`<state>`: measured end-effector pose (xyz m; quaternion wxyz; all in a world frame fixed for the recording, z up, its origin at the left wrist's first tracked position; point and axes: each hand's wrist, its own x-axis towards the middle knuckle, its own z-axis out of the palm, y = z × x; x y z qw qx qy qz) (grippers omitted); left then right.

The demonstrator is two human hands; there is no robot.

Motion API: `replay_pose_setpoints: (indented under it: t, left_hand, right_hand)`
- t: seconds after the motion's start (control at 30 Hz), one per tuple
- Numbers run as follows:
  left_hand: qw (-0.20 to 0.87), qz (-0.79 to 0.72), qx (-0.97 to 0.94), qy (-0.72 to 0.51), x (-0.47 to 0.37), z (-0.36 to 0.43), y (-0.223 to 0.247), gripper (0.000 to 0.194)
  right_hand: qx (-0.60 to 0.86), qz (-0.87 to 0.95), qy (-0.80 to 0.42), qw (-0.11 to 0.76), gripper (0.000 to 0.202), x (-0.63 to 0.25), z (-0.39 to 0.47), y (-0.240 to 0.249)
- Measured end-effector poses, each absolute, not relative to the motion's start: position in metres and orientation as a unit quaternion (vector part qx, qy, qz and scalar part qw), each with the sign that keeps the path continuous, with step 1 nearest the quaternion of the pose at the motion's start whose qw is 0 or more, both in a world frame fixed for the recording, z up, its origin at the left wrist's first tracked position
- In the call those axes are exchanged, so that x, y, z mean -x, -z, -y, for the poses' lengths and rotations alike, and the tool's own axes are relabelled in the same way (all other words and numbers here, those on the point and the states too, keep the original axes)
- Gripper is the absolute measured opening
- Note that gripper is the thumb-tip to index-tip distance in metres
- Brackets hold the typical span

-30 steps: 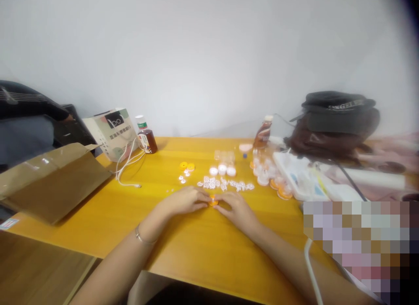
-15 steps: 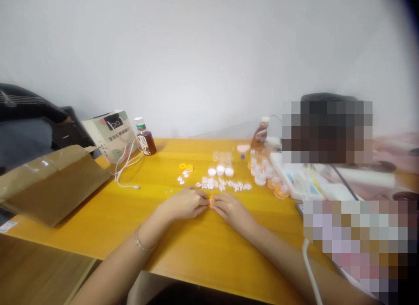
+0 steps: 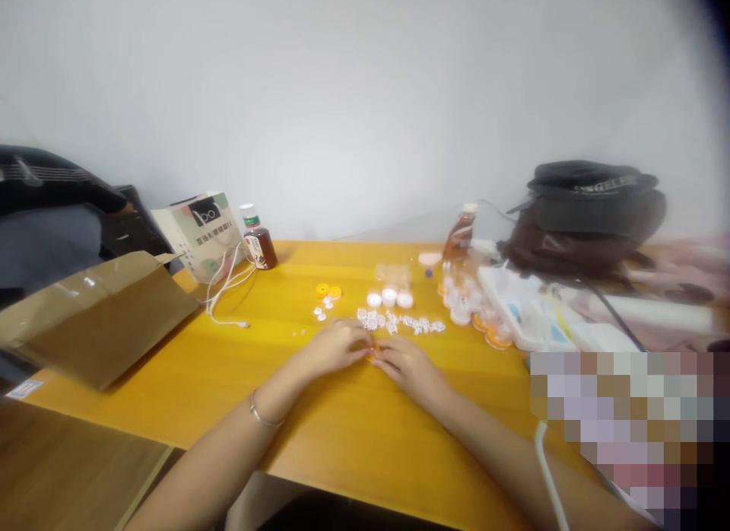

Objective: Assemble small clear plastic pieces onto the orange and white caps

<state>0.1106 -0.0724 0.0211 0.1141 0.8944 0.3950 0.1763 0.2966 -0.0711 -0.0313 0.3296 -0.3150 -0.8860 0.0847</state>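
Note:
Between the fingertips of both hands is a small round orange piece, mostly hidden by the fingers. My left hand is closed on it from the left, and my right hand pinches it from the right. Just beyond the hands lie many small white gear-like pieces in a loose row. Behind them stand a few white round caps, with clear plastic pieces farther back. Two yellow discs rest to the left, near several tiny white parts.
At right are clear-and-orange round pieces, a white tray, a drink bottle and a black cap. Leftward stand a dark red bottle, a white cable, a printed bag and a brown paper bag.
The whole view has shifted slightly, moving the scene a little to the right. Both hands still hold the orange piece, which now looks tilted differently between the fingers.

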Motion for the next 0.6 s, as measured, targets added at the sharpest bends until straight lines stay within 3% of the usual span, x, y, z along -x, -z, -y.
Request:
replay_pose_setpoints:
  t: [0.33, 0.4, 0.6]
  left_hand:
    - [0.058, -0.411, -0.89, -0.189, -0.121, 0.076, -0.012, 0.011]
    - [0.046, -0.415, -0.883, -0.215, -0.122, 0.078, -0.014, 0.01]
    - [0.018, -0.408, -0.864, -0.296, -0.132, 0.084, -0.013, 0.012]
  right_hand:
    - [0.345, 0.833, -0.216, 0.375, 0.008, -0.298, 0.071, 0.025]
    - [0.361, 0.786, -0.28, 0.416, 0.006, -0.297, 0.072, 0.023]
    - [0.342, 0.597, -0.542, 0.482, 0.031, -0.293, 0.078, 0.019]
